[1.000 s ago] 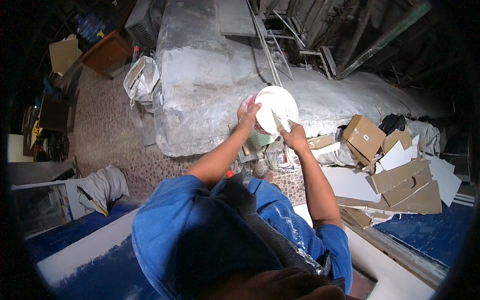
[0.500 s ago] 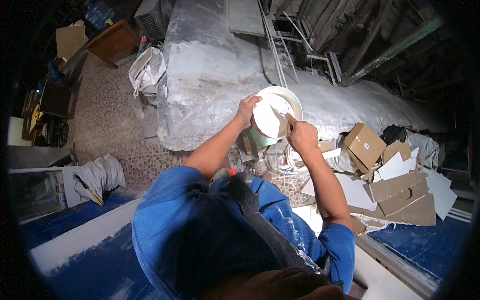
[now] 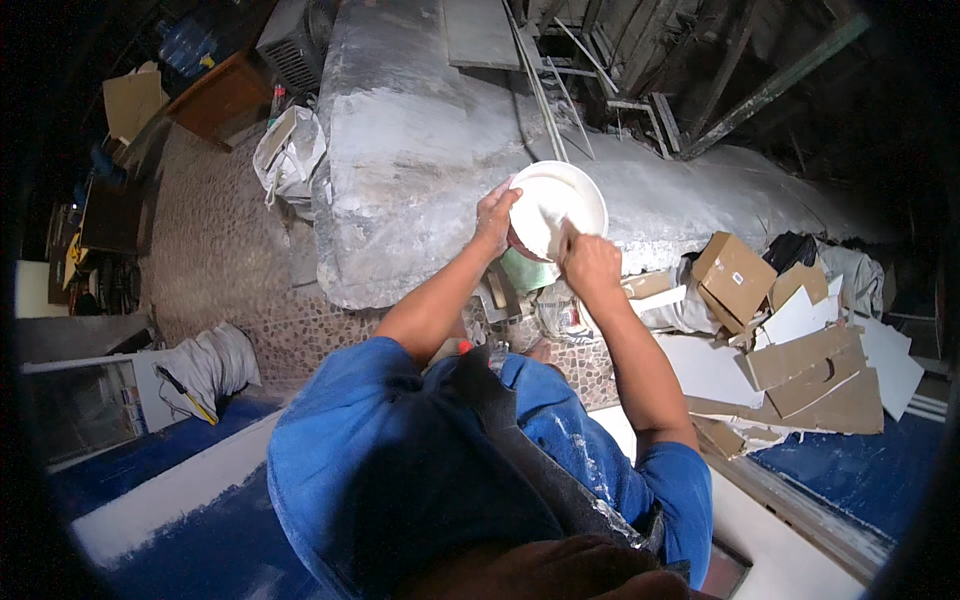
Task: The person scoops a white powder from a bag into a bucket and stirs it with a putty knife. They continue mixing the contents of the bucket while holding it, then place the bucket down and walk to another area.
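Observation:
A round white bucket [image 3: 598,205] is tilted toward me over the near edge of the grey slab, with smooth white paste [image 3: 540,200] inside. My left hand [image 3: 494,218] grips its left rim, thumb over the edge and fingers round the outside. At the near right side of the bucket, my right hand [image 3: 592,265] is closed in a fist-like grip on a short stirring tool [image 3: 566,228] that reaches into the paste. The tool's lower end is lost in the white, and its exact kind cannot be made out.
The dusty grey slab [image 3: 400,150] stretches ahead and right. Cardboard boxes [image 3: 733,280] and broken white sheets lie at right. A white sack [image 3: 290,150] stands at the slab's left end. A yellow-black cutter [image 3: 190,395] rests at lower left. Long thin strips [image 3: 540,90] lie across the slab.
My right hand has shifted slightly left and toward the bucket's near side, the tool moving through the paste. My left hand keeps its hold on the rim; the view has turned a little.

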A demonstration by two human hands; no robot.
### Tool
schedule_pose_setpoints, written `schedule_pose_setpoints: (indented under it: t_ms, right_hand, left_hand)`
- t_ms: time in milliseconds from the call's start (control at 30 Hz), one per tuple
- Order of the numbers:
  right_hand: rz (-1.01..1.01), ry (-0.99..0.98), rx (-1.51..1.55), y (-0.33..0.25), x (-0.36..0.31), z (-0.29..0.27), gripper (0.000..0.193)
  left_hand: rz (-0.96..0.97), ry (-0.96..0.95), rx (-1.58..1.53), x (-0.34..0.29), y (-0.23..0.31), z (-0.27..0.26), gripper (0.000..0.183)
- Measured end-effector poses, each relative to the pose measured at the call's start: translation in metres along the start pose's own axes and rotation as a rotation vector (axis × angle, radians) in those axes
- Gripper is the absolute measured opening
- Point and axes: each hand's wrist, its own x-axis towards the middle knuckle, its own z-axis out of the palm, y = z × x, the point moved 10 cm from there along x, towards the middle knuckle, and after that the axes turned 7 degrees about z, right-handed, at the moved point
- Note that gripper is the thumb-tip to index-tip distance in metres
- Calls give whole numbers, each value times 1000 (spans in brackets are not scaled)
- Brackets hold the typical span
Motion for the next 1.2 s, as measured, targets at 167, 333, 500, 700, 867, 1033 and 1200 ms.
schedule_pose_setpoints:
  t_ms: [167, 333, 500, 700, 867, 1033, 1200]
  right_hand:
    - [-33, -45, 174, -31, -13, -34, 36]
    - [78, 8, 257, -13, 0, -37, 37]
    - [216, 15, 304, 16, 9, -28, 41]
    - [187, 6, 415, 3, 8, -32, 43]
    - [182, 14, 416, -12, 0, -29, 42]
    - [288, -6, 485, 18, 9, -12, 46]
    - [353, -54, 520, 26, 11, -12, 47]
  left_hand:
    - [37, 48, 53, -9, -6, 4, 59]
    - [103, 21, 207, -4, -7, 3, 62]
    - [259, 14, 314, -22, 28, 24, 60]
    - [266, 9, 391, -13, 40, 26, 61]
    - [326, 86, 366, -23, 36, 27, 63]
    - [365, 47, 335, -20, 40, 19, 65]
    - [340, 66, 304, -22, 43, 27, 63]
